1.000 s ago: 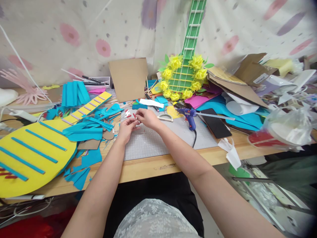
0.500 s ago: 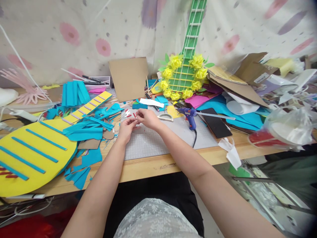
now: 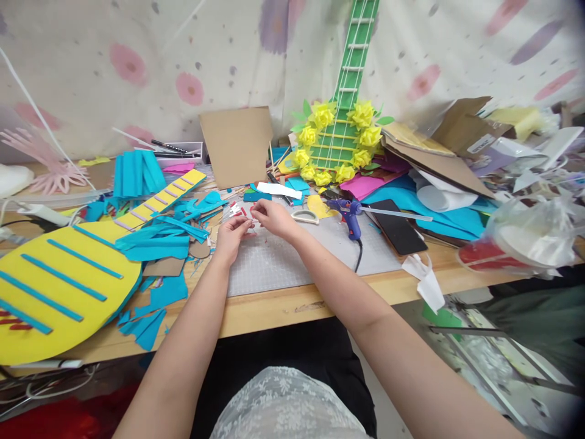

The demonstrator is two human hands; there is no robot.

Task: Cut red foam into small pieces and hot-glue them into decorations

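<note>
Over the left part of a grey cutting mat (image 3: pixel 283 268), my left hand (image 3: pixel 231 239) is closed in a pinch. Whatever lies between its fingertips is too small to make out. My right hand (image 3: pixel 274 218) is just to the right, its fingers also pinched together, and its contents are hidden too. Small red and white pieces (image 3: pixel 237 210) lie right behind the fingertips. Behind my right hand is a white paper strip (image 3: pixel 280 189), and beside that wrist lies a scissors handle (image 3: pixel 305 217).
A blue glue gun (image 3: pixel 350 216) with its cord and a dark phone (image 3: pixel 402 227) lie to the right. A yellow cardboard guitar (image 3: pixel 68 262) and blue scraps (image 3: pixel 159 244) fill the left. A green flowered guitar (image 3: pixel 340 137) leans behind. A bagged red tub (image 3: pixel 489 253) stands far right.
My hands have drawn slightly apart, the left fingertips shifting a little left, and more of the red pieces shows behind them. The things around have stayed put.
</note>
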